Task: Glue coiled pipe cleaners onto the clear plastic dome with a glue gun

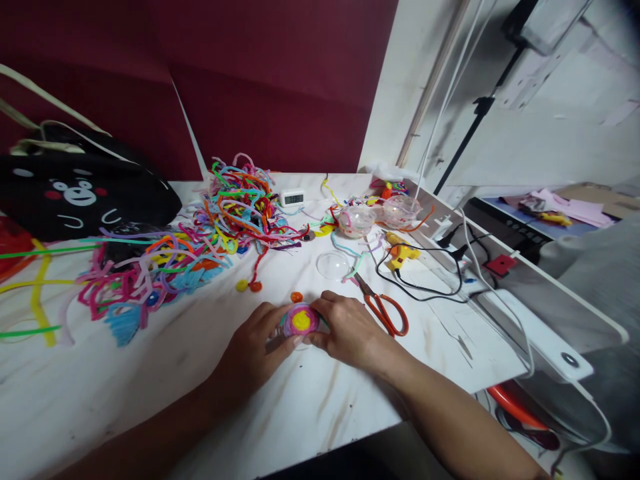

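head view. round piece with a yellow centre (pixel 301 323) sits between the two hands, low over the near middle of the white table (pixel 175 387). left hand (pixel 257 333) pinches its left edge, thumb below and fingers curled above; right hand (pixel 345 327) grips the right edge the same way, the thumbs close together at the bottom.

progress, as i judge it: the yellow centre and the pink and purple bands around it look formed, so this face seems well along. whether the outer edge is finished, cannot tell; fingers cover much of it. small orange coil (pixel 297 297) lies just beyond the piece, loose; yellow coil (pixel 242 285) and red coil (pixel 256 287) lie further left, also apart from it. big heap of fuzzy stems (pixel 245 200) behind them, much of it loose lengths, apparently unworked.

containers: clear shell (pixel 334 265) lies on the table beyond the right hand, tabletop showing through. behind it, left clear tub (pixel 357 221) and right clear tub (pixel 401 211) stand side by side with pinkish and reddish bits showing; too small to name. black bag (pixel 75 193) at far left, contents hidden.

tools: orange-handled scissors (pixel 387 312) just beside the right hand, yellow glue gun (pixel 404 255) behind them, neither held.
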Demonstrator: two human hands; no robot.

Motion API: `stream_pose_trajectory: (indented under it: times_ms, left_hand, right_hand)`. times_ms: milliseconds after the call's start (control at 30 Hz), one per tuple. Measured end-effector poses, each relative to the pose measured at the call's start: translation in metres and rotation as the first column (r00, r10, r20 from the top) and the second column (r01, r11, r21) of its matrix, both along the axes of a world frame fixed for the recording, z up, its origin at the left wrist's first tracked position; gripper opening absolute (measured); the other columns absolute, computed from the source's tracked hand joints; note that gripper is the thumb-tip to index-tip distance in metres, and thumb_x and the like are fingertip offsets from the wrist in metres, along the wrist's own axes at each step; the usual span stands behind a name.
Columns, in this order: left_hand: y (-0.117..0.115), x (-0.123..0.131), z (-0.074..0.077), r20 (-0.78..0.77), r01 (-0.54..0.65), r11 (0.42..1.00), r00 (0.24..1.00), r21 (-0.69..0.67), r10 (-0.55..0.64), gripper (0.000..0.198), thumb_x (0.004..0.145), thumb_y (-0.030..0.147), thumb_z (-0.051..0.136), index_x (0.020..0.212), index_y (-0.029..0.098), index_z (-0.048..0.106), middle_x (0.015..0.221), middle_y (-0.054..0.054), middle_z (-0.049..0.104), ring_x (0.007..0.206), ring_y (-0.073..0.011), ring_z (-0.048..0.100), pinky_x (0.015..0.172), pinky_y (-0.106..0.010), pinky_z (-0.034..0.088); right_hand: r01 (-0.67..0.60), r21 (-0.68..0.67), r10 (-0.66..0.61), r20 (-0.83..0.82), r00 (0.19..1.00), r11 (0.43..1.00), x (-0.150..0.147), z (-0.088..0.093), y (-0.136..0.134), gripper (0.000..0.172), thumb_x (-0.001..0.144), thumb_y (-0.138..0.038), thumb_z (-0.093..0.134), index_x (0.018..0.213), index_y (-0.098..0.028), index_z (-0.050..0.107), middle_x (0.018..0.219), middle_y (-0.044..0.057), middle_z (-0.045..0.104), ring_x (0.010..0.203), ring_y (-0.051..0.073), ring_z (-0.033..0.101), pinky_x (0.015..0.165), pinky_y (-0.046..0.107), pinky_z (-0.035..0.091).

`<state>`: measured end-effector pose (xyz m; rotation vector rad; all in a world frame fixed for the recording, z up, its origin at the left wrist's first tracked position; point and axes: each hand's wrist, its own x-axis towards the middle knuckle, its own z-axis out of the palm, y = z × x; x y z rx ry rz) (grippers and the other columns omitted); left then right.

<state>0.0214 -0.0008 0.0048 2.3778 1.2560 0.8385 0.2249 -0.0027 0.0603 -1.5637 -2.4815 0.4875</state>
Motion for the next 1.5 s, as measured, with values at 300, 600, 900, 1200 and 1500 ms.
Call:
stream_pose_trajectory:
  times_ms: [300,600,900,1200,1500]
  left_hand:
    - [-0.004,-0.007,-0.002,0.04,0.057,0.998,0.998,0.003,-0.057,0.037,0.096,0.032,0.046,0.13,0.02,0.055,0.099,-0.006,0.063,0.081,-0.0159,0.06,0.073,-0.027,0.052]
    - [0.018,-0.022,0.004,0.139,0.15,0.946,0.984,-0.286,-0.114,0.033,0.093,0.032,0.048,0.119,0.019,0.064,0.069,0.003,0.058,0.058,-0.0104,0.055,0.058,-0.022,0.047]
    - [0.048,-0.024,0.003,0.174,0.277,0.877,0.959,-0.393,-0.224,0.044,0.084,0.036,0.061,0.126,0.023,0.06,0.073,0.005,0.054,0.061,-0.0105,0.05,0.054,-0.02,0.042]
    - [0.038,-0.019,0.005,0.066,0.287,0.92,0.958,-0.266,-0.279,0.041,0.089,0.039,0.057,0.127,0.025,0.063,0.073,0.004,0.054,0.06,-0.0107,0.049,0.061,-0.022,0.044]
    - [0.026,-0.021,-0.006,0.038,0.252,0.936,0.967,-0.246,-0.25,0.044,0.093,0.038,0.05,0.135,0.027,0.056,0.087,-0.002,0.068,0.072,-0.0167,0.062,0.067,-0.026,0.051]
  right_hand:
    - [-0.038,-0.017,0.038,-0.003,0.999,0.999,0.003,0.002,0.002,0.033,0.088,-0.041,0.065,0.112,-0.017,0.064,0.101,0.007,0.063,0.085,0.021,0.063,0.068,0.031,0.042]
    - [-0.105,-0.03,0.104,-0.046,0.994,0.994,0.008,0.001,0.008,0.035,0.088,-0.037,0.066,0.117,-0.017,0.064,0.106,0.008,0.06,0.092,0.021,0.061,0.077,0.029,0.045]
    - [-0.185,-0.028,0.18,-0.134,0.975,0.982,0.013,-0.001,0.014,0.037,0.087,-0.036,0.068,0.117,-0.015,0.064,0.104,0.008,0.06,0.094,0.02,0.061,0.081,0.029,0.045]
    - [-0.235,-0.05,0.226,-0.146,0.963,0.971,0.018,0.005,0.01,0.025,0.086,-0.016,0.066,0.111,-0.016,0.065,0.103,0.006,0.06,0.092,0.017,0.061,0.079,0.025,0.045]
    - [-0.229,-0.079,0.221,-0.098,0.97,0.97,0.016,0.004,0.009,0.03,0.088,-0.02,0.064,0.118,-0.017,0.061,0.108,0.008,0.061,0.1,0.021,0.061,0.086,0.028,0.047]
